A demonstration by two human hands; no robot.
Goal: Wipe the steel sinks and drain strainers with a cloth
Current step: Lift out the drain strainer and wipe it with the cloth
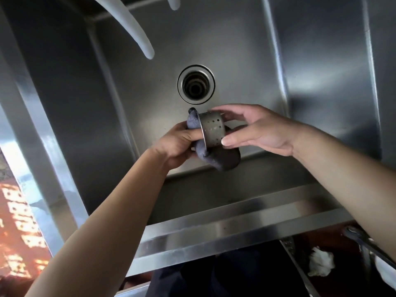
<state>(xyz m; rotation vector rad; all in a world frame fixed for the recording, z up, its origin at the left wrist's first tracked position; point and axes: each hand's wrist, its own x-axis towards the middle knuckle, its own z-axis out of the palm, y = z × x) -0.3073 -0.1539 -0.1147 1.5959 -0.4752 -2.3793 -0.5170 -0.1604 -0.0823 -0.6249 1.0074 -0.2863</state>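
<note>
Two hands hold the work just in front of the open drain hole (pixel 195 84), above the floor of the steel sink (pixel 246 67). The left hand (pixel 177 144) has its fingers curled round a dark cloth (pixel 222 158), which is bunched against the flanged mouth of the strainer (pixel 212 128) and hangs below it. The right hand (pixel 255 130) is fairly open, its thumb and fingertips lightly pinching the perforated cup from the closed end, so the strainer lies on its side between the hands. The grip on the right looks light, by my reading; a hard twist of the cloth could spin the strainer out of those fingertips and drop it onto the sink floor, where it might roll toward the drain hole or clatter and dent. The cloth's loose tail could also snag on the flange edge and tug the cup free. With the strainer out, the drain hole is unguarded, so anything shaken loose could fall straight down it. Two pale hose ends (pixel 137 31) hang beyond the drain hole, apart from the hands.
</note>
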